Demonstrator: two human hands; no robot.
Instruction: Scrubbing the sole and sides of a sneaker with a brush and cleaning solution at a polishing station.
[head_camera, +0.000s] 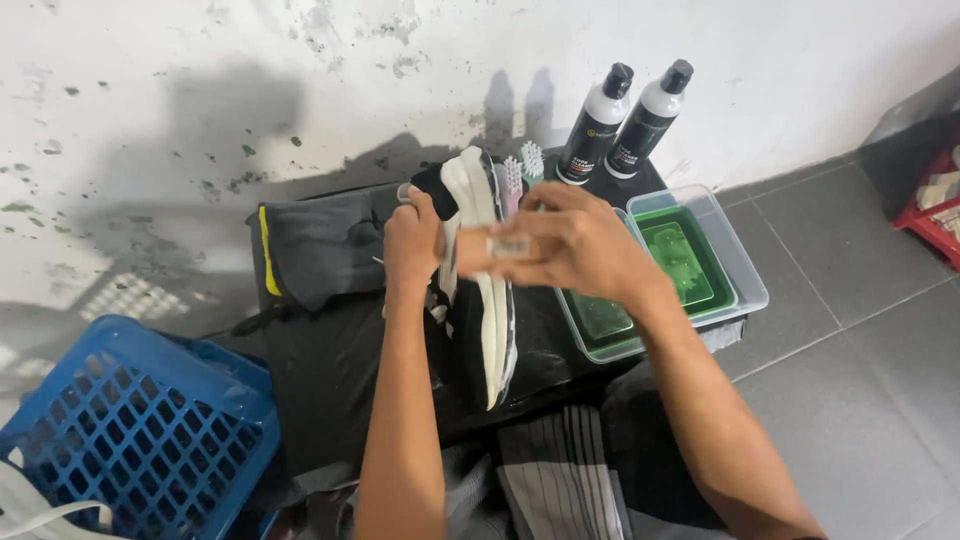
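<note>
A black shoe with a thick white sole (487, 330) stands on edge over a low black table (330, 370), sole turned toward my right. My left hand (413, 240) grips the shoe's upper near the heel end. My right hand (560, 245) is closed on a small pale brush, blurred by motion, pressed against the white sole. Two brushes (522, 170) with pale bristles stand just behind the shoe.
A clear tub (745, 270) holding a green tray of soapy water sits right of the shoe. Two black-and-white bottles (625, 120) stand at the wall. A dark cloth (320, 245) lies at left. A blue basket (140, 430) is lower left, a red crate (935, 215) far right.
</note>
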